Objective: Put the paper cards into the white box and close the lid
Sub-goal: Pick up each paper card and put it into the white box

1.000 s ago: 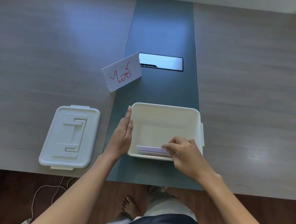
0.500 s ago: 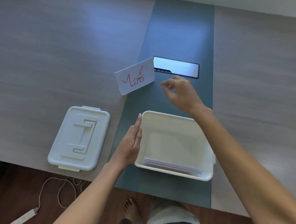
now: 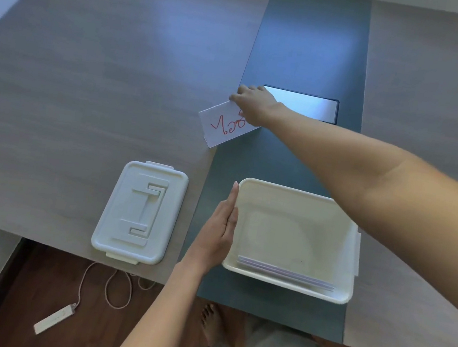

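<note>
On the dark centre strip of the tabletop [image 3: 85,92]: one white box [image 3: 288,287], open, holding a thin stack of paper cards [image 3: 286,272] that lies flat along its near wall; rest of the interior bare. Left hand [image 3: 220,230] flat, fingers [image 3: 232,197] straight and released, pressed edge-on against the box's left wall. Beside it on the grey wood surface: one white lid [image 3: 138,212], top side up, apart from the box. Beyond the box: one paper card with red handwriting [image 3: 224,128], straddling the strip's left edge. Right hand [image 3: 254,104] reaches across the box and rests on this card's far corner, its fingers touching it; whether they grip it cannot be told.
</note>
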{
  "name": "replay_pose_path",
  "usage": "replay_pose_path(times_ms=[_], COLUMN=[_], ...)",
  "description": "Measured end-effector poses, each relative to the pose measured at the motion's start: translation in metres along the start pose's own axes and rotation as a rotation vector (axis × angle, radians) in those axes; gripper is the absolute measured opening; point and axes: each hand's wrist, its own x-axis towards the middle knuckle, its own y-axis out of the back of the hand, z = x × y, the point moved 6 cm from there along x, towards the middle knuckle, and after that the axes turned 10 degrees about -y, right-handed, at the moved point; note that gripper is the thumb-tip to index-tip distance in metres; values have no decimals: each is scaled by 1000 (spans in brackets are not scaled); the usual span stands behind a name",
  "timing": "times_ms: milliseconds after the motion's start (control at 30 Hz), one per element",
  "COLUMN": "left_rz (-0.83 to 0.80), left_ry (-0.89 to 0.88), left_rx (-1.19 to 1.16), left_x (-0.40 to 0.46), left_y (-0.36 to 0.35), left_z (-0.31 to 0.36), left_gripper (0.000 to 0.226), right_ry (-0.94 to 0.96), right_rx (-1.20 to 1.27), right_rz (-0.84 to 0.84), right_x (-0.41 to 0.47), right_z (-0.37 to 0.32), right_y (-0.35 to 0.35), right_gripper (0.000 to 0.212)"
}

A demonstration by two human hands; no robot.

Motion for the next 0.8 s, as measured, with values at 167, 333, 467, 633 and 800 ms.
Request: replay_pose_path(times_ms=[167, 333, 467, 633, 800], left_rz=[-4, 4, 8, -8, 12], left_ry=[-13, -30, -45, -72, -93], left_rx=[9, 8, 7, 25, 39], left_x=[1, 1, 1, 0, 2], left_y=[-1, 1, 1, 1, 1], left_z=[1, 2, 0, 1, -6], left_gripper=[53, 53, 53, 53, 53], right_ry=[38, 2, -53, -107, -99], right_rx=[-19, 101, 228, 336, 400], right_rz=[19, 90, 163, 331, 497], right_x=[-13, -45, -84, -147, -220], right_z=[6, 23, 43, 70, 77], right_y=[5, 9, 24, 58, 75], right_gripper=[28, 26, 23, 21, 21])
